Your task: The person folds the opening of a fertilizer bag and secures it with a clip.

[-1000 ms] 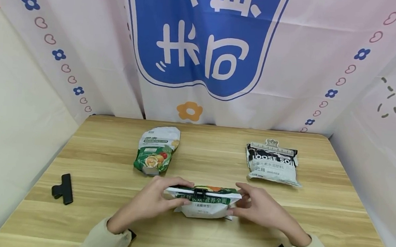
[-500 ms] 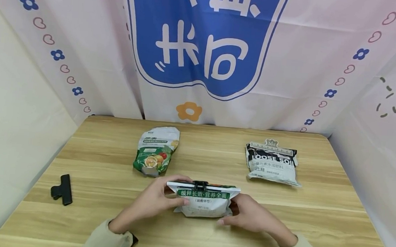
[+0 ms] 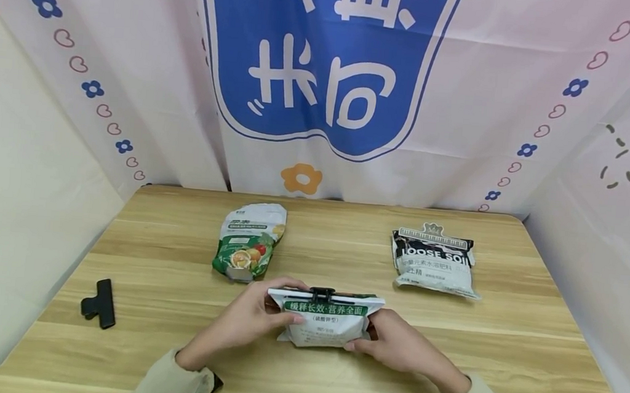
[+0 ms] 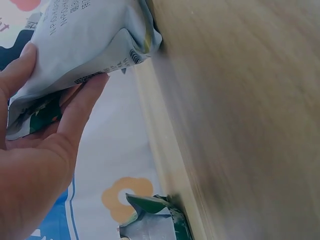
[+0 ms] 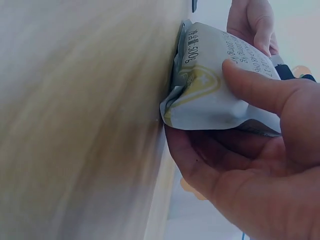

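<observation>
Smooth plastic front bag (image 3: 326,324) — wood-grain table (image 3: 338,254)

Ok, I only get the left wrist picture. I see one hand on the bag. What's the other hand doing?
Observer: The right hand is holding the bag too, by its right side.

Operator: Cool! And what's way over on the left side of the table? I can't see that far.

Observer: In the head view, a black clip is lying there, apart from all the bags.
</observation>
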Available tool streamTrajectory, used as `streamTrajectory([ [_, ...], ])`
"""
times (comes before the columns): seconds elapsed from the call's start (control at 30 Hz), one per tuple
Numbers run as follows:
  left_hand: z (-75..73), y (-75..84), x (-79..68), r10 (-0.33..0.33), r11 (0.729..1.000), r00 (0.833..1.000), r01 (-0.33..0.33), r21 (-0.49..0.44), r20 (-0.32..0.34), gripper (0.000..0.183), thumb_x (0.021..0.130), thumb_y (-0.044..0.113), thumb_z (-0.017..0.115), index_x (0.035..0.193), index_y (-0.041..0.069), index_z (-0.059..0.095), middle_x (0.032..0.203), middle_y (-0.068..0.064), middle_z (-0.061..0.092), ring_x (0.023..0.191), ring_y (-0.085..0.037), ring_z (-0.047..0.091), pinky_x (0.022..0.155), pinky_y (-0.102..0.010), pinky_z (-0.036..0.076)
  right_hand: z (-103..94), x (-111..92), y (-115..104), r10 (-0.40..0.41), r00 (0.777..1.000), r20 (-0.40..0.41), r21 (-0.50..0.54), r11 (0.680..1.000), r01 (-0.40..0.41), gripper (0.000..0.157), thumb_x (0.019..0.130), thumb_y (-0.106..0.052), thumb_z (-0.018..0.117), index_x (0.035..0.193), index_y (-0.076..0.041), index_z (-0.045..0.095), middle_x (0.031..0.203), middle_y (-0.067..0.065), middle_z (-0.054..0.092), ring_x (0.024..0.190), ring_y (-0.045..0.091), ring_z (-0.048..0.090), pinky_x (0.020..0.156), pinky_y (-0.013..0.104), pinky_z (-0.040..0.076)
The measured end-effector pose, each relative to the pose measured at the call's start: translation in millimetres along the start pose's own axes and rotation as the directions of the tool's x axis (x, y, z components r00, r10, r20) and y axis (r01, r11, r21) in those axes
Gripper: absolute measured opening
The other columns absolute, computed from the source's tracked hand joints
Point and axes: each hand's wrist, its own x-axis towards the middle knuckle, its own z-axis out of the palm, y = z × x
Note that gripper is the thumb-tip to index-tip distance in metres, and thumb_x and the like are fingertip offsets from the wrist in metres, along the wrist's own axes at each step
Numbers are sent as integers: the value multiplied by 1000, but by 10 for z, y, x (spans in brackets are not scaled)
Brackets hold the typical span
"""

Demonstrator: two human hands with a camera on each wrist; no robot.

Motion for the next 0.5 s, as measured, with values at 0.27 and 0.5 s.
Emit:
streamTrajectory([
  [0.27, 22, 74, 33, 26, 1000, 999, -26, 11, -33, 48, 89, 31, 85, 134, 22, 68, 116, -7, 79, 86, -10, 73, 71, -27, 62, -66, -47, -39, 26, 999, -21, 40, 999, -25, 50, 94, -27, 79, 139, -11, 62, 133, 7, 73, 105, 6, 70, 91, 26, 59],
  [0.5, 28, 123, 98, 59, 998, 990, -59, 5, -131, 52, 88, 25, 86, 134, 13, 67, 115, -10, 78, 83, -10, 73, 70, -28, 63, -151, -50, -62, 41, 999, -7, 89, 995, -40, 45, 96, -33, 77, 132, -8, 66, 118, 6, 77, 88, 6, 67, 76, 25, 59],
])
